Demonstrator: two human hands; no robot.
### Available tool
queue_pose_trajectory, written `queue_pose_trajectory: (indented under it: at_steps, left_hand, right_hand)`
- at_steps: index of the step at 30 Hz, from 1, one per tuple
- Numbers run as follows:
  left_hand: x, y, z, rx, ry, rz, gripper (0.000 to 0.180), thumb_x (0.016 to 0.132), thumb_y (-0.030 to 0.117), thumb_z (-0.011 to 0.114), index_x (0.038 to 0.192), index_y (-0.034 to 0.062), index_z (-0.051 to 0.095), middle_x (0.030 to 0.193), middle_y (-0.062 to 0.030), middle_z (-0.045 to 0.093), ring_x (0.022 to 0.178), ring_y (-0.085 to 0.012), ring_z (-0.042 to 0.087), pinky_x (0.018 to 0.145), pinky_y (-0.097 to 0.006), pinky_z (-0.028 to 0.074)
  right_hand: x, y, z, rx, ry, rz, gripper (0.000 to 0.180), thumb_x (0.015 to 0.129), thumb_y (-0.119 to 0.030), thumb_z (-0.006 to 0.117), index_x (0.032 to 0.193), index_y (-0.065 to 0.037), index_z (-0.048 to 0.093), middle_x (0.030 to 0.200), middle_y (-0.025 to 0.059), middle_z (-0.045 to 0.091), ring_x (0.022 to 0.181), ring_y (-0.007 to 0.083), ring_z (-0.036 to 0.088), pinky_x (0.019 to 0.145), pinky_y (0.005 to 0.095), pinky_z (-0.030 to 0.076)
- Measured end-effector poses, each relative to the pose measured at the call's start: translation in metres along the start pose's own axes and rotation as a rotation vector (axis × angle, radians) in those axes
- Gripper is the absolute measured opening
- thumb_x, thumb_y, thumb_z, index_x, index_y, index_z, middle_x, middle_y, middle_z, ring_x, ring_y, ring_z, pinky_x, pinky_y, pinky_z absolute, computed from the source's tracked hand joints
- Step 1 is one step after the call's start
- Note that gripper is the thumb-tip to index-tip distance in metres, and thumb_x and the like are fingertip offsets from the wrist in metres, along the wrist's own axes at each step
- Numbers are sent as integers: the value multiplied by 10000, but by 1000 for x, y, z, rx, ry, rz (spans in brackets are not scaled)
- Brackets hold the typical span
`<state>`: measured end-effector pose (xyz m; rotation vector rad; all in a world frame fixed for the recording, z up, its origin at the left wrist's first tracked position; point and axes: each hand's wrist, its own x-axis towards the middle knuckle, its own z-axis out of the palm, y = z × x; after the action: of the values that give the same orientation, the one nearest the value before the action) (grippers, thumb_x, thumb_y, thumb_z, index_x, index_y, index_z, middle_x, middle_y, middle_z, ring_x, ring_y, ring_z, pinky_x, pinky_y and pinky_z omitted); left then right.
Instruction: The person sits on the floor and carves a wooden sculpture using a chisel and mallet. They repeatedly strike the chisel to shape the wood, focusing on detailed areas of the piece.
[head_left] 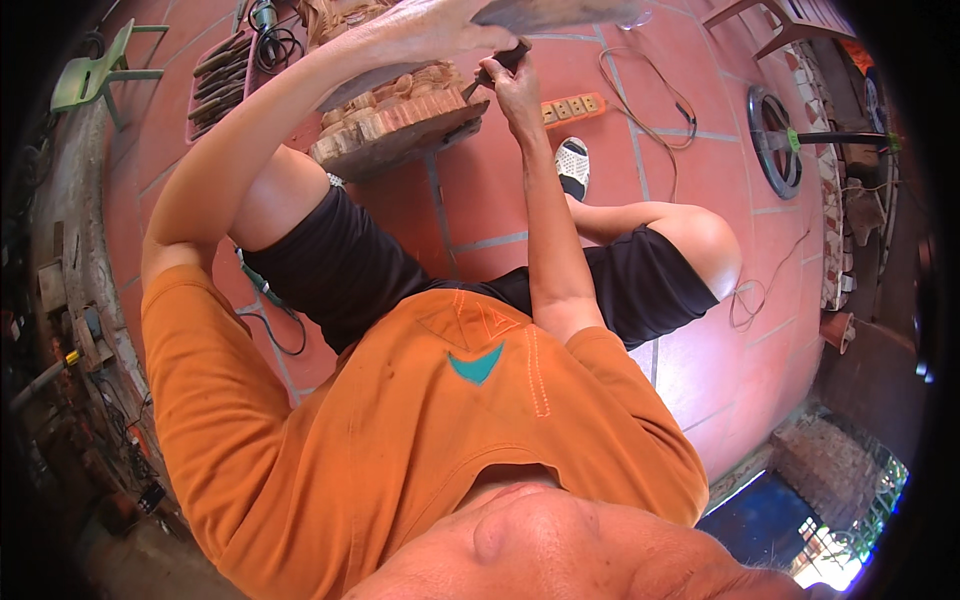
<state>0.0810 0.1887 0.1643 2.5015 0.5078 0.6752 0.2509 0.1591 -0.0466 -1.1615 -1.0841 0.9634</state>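
A carved wooden block (400, 115) with a thick, rough-cut edge lies on the floor in front of my knees. My right hand (517, 92) is closed round the dark handle of a chisel (503, 62). Its narrow blade slants down to the block's right end. Above it, at the top edge of the view, my left hand (445, 32) grips a long, flat greyish-brown piece (560, 13), perhaps a mallet, blurred and partly cut off by the frame. The left forearm crosses over the block and hides part of its carving.
A pink basket (193, 125) of several carving tools stands at the far left, beside a green corded power tool (264, 14) and a green chair (95, 75). An orange power strip (573, 109) and a loose cable (655, 130) lie to the right. Further right is a dark wheel-like ring (776, 142).
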Motion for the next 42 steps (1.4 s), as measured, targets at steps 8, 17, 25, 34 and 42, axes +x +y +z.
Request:
queue_pose_trajectory:
  at_steps: [8, 17, 25, 34, 42]
  left_hand:
    - [-8, -15, 4, 212, -335, -332, 789, 888, 360, 662, 1523, 24, 337, 1230, -323, 613, 1135, -436, 630, 961, -470, 502]
    - [-21, -1, -16, 98, -269, -389, 746, 895, 298, 640, 1522, 22, 345, 1270, -313, 610, 1174, -407, 624, 1002, -451, 478]
    - [-27, -8, -17, 156, -273, -307, 728, 893, 279, 630, 1516, 25, 353, 1272, -317, 603, 1172, -423, 620, 993, -460, 482]
    - [-14, 25, -22, -27, -175, -313, 718, 925, 295, 628, 1530, 44, 334, 1276, -302, 609, 1161, -423, 624, 994, -461, 487]
    - [-16, 17, -6, 248, -404, -420, 754, 910, 311, 649, 1540, 50, 328, 1229, -314, 620, 1088, -414, 658, 942, -448, 513]
  right_hand:
    - [-5, -11, 1, 39, 19, 39, 198, 966, -46, 617, 1115, 16, 501, 980, 120, 646, 849, 237, 711, 783, 352, 626]
    - [-6, -20, -8, 209, 6, 192, 256, 970, -51, 605, 1170, 25, 464, 1016, 163, 654, 870, 284, 727, 768, 379, 638]
    - [-14, -20, 1, 48, 41, 73, 247, 929, 2, 640, 1120, 15, 485, 963, 121, 633, 819, 233, 713, 683, 340, 618]
    - [-10, -3, 0, 44, 47, 46, 231, 942, -41, 641, 1125, -6, 503, 944, 95, 631, 815, 203, 694, 712, 339, 586]
    - [-12, -1, 4, -93, 68, -43, 255, 923, -70, 679, 1114, -10, 521, 892, 82, 651, 768, 177, 648, 699, 341, 522]
